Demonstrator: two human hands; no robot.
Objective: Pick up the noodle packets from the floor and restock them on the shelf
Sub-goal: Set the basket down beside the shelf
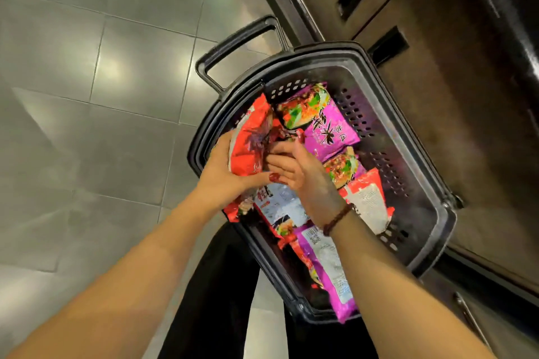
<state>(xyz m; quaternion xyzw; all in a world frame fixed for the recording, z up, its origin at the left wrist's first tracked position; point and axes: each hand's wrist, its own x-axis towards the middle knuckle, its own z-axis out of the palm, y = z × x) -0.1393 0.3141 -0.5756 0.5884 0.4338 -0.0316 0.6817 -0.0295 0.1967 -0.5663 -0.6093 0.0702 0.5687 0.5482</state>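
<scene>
A black plastic basket (431, 221) stands on the floor and holds several noodle packets, some red, some purple. My left hand (224, 172) grips a red packet (250, 140) at the basket's left rim, thumb across its lower edge. My right hand (303, 175) reaches in beside it, its fingers curled against the same red packet. A purple packet (329, 125) lies face up toward the far end. Another purple packet (329, 268) lies back side up at the near end. A red packet (370, 198) leans on the right wall.
The basket's pull handle (233, 49) sticks out over the grey tiled floor (87, 96). A dark cabinet base (437, 38) with slotted openings runs along the right. My legs in black trousers (221, 285) stand just below the basket.
</scene>
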